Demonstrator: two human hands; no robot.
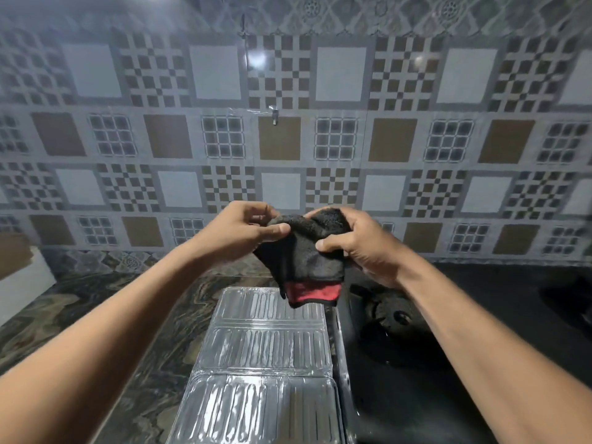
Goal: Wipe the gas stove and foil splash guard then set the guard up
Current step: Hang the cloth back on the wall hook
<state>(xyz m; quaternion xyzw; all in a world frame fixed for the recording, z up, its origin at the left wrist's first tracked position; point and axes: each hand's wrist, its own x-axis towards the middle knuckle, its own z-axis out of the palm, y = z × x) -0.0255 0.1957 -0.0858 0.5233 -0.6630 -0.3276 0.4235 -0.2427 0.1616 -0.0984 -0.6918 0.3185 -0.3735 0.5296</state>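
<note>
Fingers of both hands pinch a black cloth (304, 248) held up in the air: the left hand (238, 230) grips its upper left edge between thumb and fingertips, the right hand (358, 243) closes over its upper right part with the thumb pressed on the front. A red underside shows at the cloth's hanging lower edge. Directly below the grip, the foil splash guard (262, 354) lies flat and folded in ribbed panels on the marbled counter (96, 315). Just right of the guard, touching its edge, sits the black gas stove (416, 395), with a burner (394, 315) beneath the right wrist. Behind the hands rises a patterned tile wall (288, 129).
</note>
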